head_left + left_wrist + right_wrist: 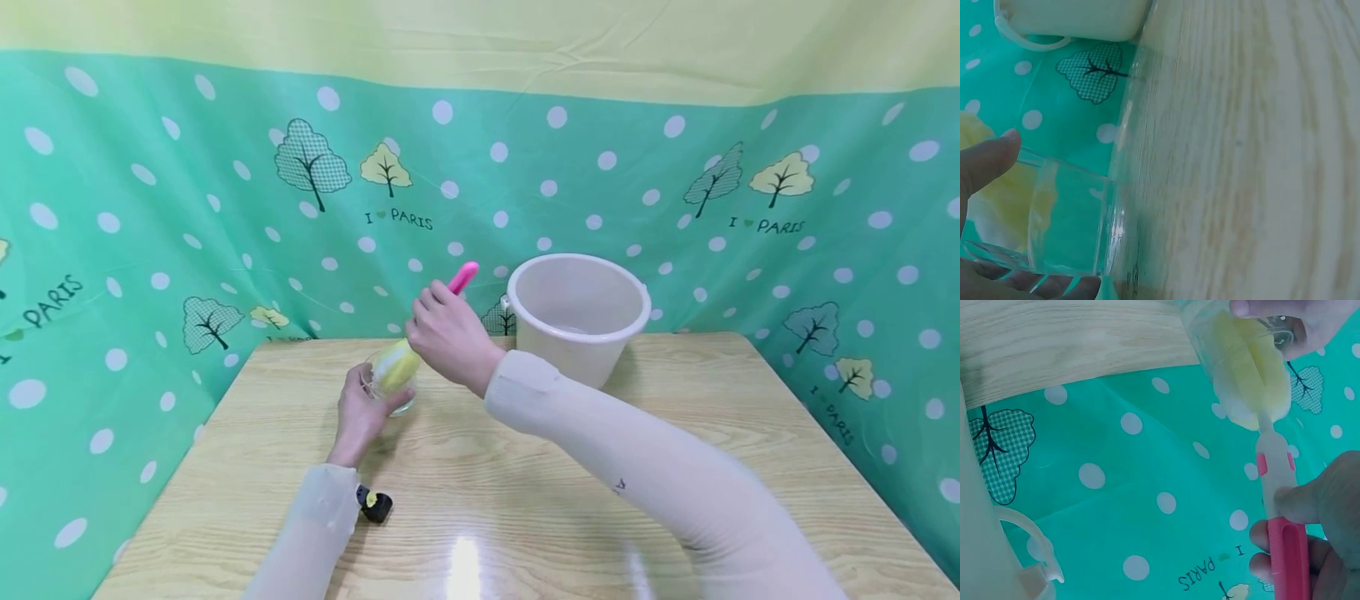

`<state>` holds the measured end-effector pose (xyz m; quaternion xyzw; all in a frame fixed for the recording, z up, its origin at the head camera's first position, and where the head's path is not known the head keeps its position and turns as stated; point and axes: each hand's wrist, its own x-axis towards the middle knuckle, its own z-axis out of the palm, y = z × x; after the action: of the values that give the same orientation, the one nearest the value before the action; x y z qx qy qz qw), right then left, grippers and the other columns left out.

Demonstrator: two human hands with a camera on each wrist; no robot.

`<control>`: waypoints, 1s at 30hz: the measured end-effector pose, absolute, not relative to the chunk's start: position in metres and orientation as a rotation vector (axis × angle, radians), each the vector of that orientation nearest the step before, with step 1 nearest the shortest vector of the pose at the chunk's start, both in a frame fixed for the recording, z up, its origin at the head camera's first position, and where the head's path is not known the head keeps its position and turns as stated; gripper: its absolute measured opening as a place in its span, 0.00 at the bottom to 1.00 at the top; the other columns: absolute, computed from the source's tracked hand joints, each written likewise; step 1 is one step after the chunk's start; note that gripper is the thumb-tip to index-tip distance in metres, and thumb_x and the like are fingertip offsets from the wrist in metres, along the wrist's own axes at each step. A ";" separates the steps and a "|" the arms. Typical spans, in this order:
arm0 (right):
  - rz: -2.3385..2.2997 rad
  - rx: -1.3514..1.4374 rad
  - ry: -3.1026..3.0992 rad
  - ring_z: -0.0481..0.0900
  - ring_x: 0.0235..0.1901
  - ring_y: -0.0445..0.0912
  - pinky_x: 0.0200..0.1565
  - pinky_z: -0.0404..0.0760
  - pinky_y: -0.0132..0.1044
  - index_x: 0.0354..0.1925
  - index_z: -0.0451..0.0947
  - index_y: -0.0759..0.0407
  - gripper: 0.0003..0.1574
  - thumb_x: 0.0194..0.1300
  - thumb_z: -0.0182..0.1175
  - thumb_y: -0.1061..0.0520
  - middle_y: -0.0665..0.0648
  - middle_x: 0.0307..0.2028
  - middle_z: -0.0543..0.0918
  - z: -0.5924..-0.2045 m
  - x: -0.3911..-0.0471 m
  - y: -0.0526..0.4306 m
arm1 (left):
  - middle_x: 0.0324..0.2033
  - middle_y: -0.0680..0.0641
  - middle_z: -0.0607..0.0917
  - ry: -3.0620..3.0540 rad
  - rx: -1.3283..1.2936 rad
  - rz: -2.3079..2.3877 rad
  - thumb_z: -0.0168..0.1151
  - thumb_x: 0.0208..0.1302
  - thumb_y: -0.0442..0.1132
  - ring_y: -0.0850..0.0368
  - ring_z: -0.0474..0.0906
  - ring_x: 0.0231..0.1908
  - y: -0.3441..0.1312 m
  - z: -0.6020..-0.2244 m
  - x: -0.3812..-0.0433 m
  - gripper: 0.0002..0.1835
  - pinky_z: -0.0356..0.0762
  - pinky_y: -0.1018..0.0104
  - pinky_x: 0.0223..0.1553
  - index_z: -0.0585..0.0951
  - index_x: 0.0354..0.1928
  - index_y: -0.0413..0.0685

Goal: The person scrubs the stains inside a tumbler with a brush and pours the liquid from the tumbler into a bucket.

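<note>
A clear drinking glass (1072, 219) is gripped by my left hand (364, 414), thumb on one side and fingers on the other, at the left of the table. My right hand (450, 333) holds a bottle brush by its pink and white handle (1288, 556). The brush's yellow and white sponge head (1250, 375) sits partly inside the glass, with its lower end outside the rim in the right wrist view. In the head view the brush slants down to the left into the glass. The fingers behind the glass are partly hidden.
A white bucket (581, 350) stands at the back of the wooden table (465, 467), right of the hands. Its handle (1032, 534) shows in the right wrist view. A green dotted cloth (525, 167) hangs behind and at both sides. The left wrist wears a black device (377, 506).
</note>
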<state>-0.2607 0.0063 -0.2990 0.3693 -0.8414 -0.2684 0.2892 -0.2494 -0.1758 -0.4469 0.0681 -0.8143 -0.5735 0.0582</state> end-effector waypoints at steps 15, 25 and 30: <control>-0.909 1.103 -2.214 0.70 0.43 0.49 0.50 0.64 0.40 0.42 0.82 0.47 0.09 0.65 0.58 0.53 0.52 0.43 0.83 -0.288 -0.285 -0.008 | 0.64 0.36 0.64 -2.499 0.182 -1.704 0.77 0.46 0.50 0.40 0.63 0.61 -0.173 -0.447 -0.251 0.55 0.67 0.48 0.59 0.54 0.70 0.41; -0.970 1.142 -2.154 0.69 0.44 0.49 0.52 0.62 0.41 0.40 0.83 0.47 0.09 0.65 0.57 0.53 0.53 0.43 0.83 -0.291 -0.290 -0.020 | 0.66 0.36 0.62 -2.502 0.196 -1.738 0.76 0.47 0.51 0.39 0.61 0.63 -0.176 -0.447 -0.249 0.56 0.66 0.47 0.60 0.52 0.72 0.42; -0.989 1.148 -2.153 0.68 0.45 0.49 0.53 0.61 0.42 0.40 0.83 0.46 0.09 0.65 0.57 0.53 0.52 0.44 0.83 -0.294 -0.292 -0.024 | 0.66 0.36 0.62 -2.517 0.194 -1.698 0.75 0.48 0.51 0.39 0.59 0.64 -0.176 -0.447 -0.249 0.54 0.65 0.46 0.61 0.53 0.71 0.42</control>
<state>-0.2923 -0.0241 -0.2943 0.4221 -0.7915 -0.3635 0.2515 -0.2490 -0.1764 -0.4472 0.0638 -0.8263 -0.5573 0.0497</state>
